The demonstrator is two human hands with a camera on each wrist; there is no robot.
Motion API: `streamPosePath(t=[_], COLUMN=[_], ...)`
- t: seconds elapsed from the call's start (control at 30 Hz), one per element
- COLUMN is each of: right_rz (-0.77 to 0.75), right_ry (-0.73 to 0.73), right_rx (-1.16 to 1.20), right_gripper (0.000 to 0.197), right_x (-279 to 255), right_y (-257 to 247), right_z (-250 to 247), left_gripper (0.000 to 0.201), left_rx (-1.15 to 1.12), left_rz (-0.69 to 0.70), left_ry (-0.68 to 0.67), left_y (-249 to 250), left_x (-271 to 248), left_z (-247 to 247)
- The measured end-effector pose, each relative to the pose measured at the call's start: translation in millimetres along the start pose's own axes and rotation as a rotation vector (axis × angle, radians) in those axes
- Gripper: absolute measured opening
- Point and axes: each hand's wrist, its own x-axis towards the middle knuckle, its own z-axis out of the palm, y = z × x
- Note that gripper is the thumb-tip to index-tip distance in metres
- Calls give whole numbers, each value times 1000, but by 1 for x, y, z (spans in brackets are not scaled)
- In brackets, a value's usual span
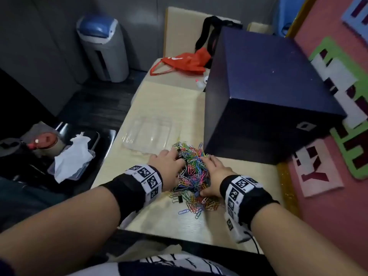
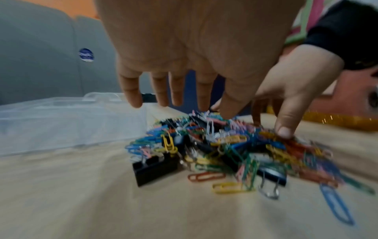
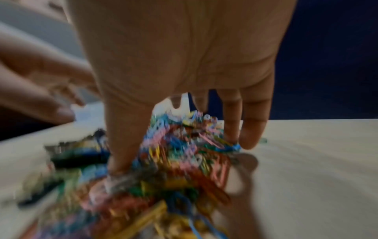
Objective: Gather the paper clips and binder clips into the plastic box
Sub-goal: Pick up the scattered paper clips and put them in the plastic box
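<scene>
A heap of coloured paper clips (image 1: pixel 194 174) mixed with black binder clips (image 2: pixel 155 169) lies on the pale table (image 1: pixel 165 100). Both hands flank it. My left hand (image 1: pixel 171 162) is at the heap's left side; in the left wrist view its fingers (image 2: pixel 132 97) hang straight and spread just above the clips. My right hand (image 1: pixel 211 174) spans the right side, with its thumb (image 3: pixel 122 145) pressed into the heap and its fingers (image 3: pixel 253 129) touching the far edge. The clear plastic box (image 1: pixel 148 134) stands open just beyond the heap to the left, with nothing visible in it.
A large dark blue box (image 1: pixel 268 92) stands close to the right of the heap. A red bag (image 1: pixel 185 62) and a small white bottle (image 1: pixel 201 83) lie at the far end. The table's left edge is near; beside it sits a tray with tissue (image 1: pixel 71 162).
</scene>
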Motion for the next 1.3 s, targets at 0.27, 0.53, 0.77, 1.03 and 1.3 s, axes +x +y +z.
streamPosePath(t=[0.27,0.53,0.77,1.03,1.3], right_rz=[40,112,275,314,209], right_ry=[129,189,299,54,198], right_rx=[80,205,322,208,228], right_gripper=[65,36,31,79,45], right_x=[2,10,13,7,-1], right_y=[3,1,20,28,27], right_z=[22,14,-8,1,33], left_gripper=[61,39,40,72,58], left_rx=[46,-126,-43,92,158], left_rz=[-49,-421,-211,314,168], left_ry=[21,35,106,-18,-151], left_y=[6,-17,-15,48,62], left_x=[35,61,46,55,76], left_z=[3,9,2,5,11])
